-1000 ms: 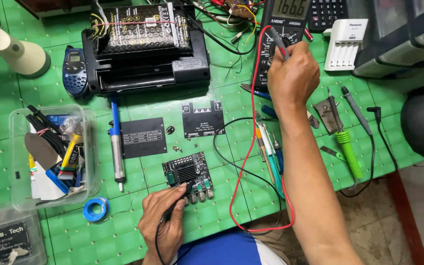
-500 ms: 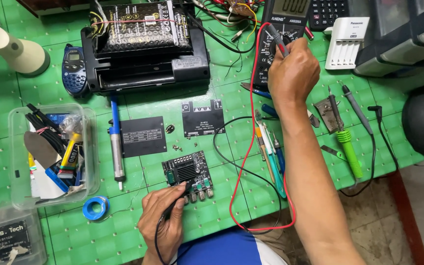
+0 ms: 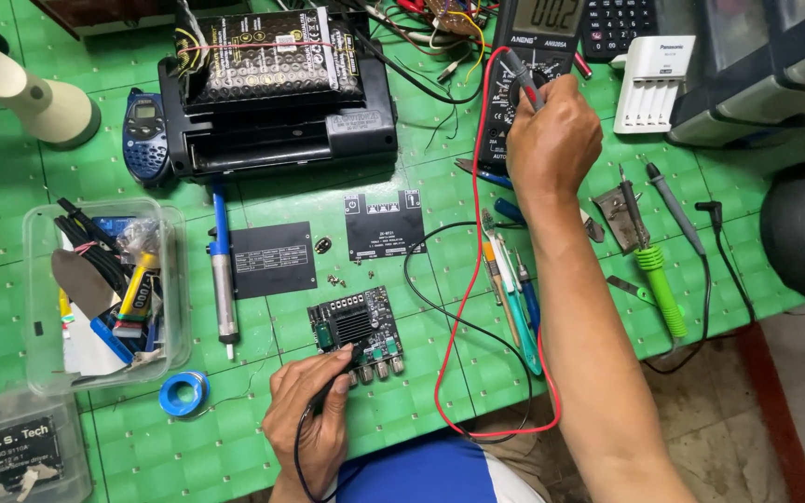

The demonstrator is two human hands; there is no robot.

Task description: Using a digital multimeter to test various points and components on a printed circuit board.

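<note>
1. The small circuit board (image 3: 358, 328) lies flat on the green counter (image 3: 421, 410), near its front edge, between the row of hand tools and the desoldering pump (image 3: 223, 270). It has a black heat sink in the middle and a row of knob shafts along its near side.
2. The left hand (image 3: 309, 424) is closed around a black probe (image 3: 333, 391), and the tip of the probe touches the near edge of the board.
3. The right hand (image 3: 552, 140) is closed on the red probe (image 3: 522, 76) and rests on the dial of the multimeter (image 3: 533, 65) at the back of the counter.
4. I judge that the board is light and stiff, but fragile: it slides easily under a push. It is better to take it by its bare edges, not by the heat sink or the knob shafts.
5. The probe leads are soft and springy. The red lead (image 3: 458, 317) makes a long loop beside the board and could catch on it.
6. 2 flat black rectangular plates (image 3: 384, 224) with small white print lie just behind the board. A few tiny screws lie between them.
7. At the front left corner stands a clear plastic box (image 3: 11, 447) with a black label with white letters.
8. At the back right stands a white battery charger (image 3: 652, 84).
</note>
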